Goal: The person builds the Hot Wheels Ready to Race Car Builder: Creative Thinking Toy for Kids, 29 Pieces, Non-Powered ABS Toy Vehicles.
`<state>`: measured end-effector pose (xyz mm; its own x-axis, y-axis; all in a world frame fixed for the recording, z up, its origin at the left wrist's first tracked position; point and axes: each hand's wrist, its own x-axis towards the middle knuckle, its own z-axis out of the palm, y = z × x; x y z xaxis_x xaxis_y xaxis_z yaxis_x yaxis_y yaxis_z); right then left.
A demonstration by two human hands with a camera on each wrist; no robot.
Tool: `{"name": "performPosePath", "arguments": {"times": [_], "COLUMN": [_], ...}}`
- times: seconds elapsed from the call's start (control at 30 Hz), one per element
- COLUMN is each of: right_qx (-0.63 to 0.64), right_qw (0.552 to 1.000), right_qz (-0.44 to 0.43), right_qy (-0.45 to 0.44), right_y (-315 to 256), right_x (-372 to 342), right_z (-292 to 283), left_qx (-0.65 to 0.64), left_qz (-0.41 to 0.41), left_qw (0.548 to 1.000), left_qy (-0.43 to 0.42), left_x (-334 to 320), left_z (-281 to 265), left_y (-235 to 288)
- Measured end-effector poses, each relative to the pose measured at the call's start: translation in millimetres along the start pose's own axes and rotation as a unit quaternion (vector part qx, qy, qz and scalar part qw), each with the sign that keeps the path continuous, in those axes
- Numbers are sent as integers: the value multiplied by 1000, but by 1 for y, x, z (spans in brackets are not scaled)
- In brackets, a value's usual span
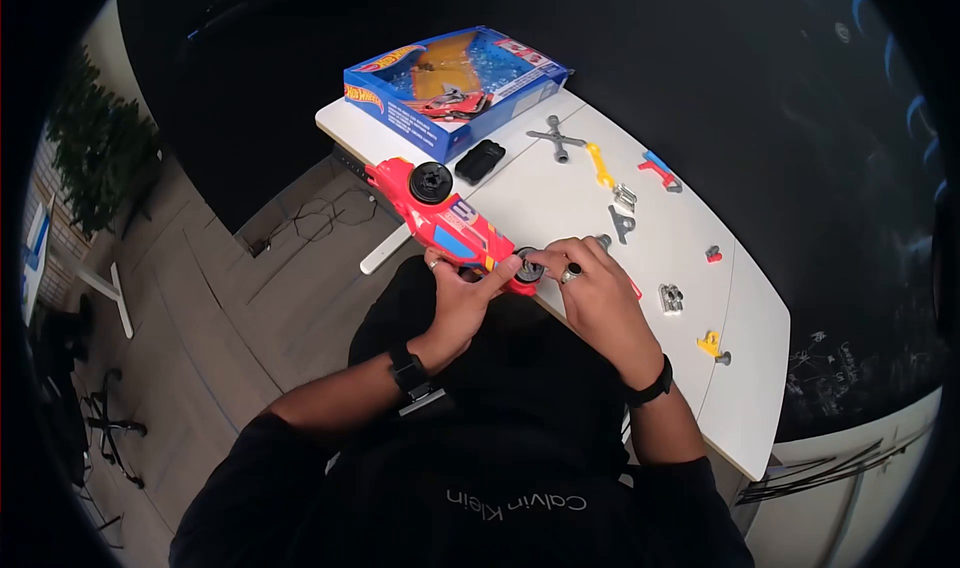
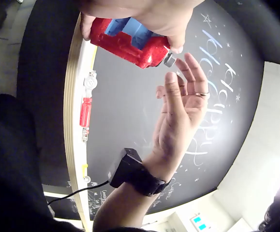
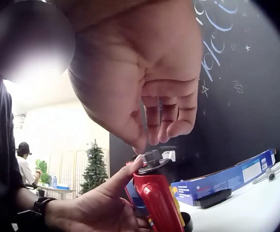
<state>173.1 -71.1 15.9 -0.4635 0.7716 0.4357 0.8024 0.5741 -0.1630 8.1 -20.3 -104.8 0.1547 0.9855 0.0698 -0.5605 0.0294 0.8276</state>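
My left hand [image 1: 460, 306] grips a red toy car [image 1: 455, 241] above the table's near edge, its thumb beside the small wheel [image 1: 528, 265] at one end. A larger black wheel [image 1: 431, 182] shows at the other end. In the right wrist view a grey nut [image 3: 152, 155] stands on the small wheel. My right hand [image 1: 600, 293] is right over that wheel, fingers loosely bent. From the left wrist view, the right fingertips [image 2: 178, 63] are close beside the nut, with thumb and index finger apart. The left fingers are partly hidden behind the car.
A blue toy box [image 1: 420, 133] stands on the white table's far left, near a black plastic part [image 1: 480, 162]. A grey cross-shaped tool [image 1: 555, 140], a yellow wrench-like piece [image 1: 599, 166], silver engine-like parts [image 1: 671, 299] and other small pieces lie across the table.
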Motion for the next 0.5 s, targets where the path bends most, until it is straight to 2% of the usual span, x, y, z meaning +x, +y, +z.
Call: {"name": "performPosePath", "arguments": {"times": [0.07,0.1,0.17,0.2,0.27,0.4,0.47,0.5], "right_qx": [-73,-71,-93,-92,9,27,-92,-89], "right_qw": [997,997,987,987,998,997,992,992], "right_qz": [3,4,120,122,34,41,75,82], "right_qy": [-33,-31,-57,-55,61,64,-38,-34], "right_y": [7,7,7,8,8,5,9,6], "right_x": [-3,-3,-5,-6,-8,-13,-19,-20], "right_z": [2,0,-4,-2,0,0,-2,-4], "left_qx": [-10,-7,-8,-5,-21,4,24,30], "left_qz": [52,52,49,49,7,2,49,46], "left_qw": [998,998,998,998,1000,1000,998,998], "left_qy": [36,35,27,25,19,-10,-30,-35], "left_x": [0,-1,-5,-6,-8,-6,-5,-6], "left_z": [3,4,8,9,10,2,-2,-4], "left_y": [-6,-7,-2,1,5,-8,-16,-19]}}
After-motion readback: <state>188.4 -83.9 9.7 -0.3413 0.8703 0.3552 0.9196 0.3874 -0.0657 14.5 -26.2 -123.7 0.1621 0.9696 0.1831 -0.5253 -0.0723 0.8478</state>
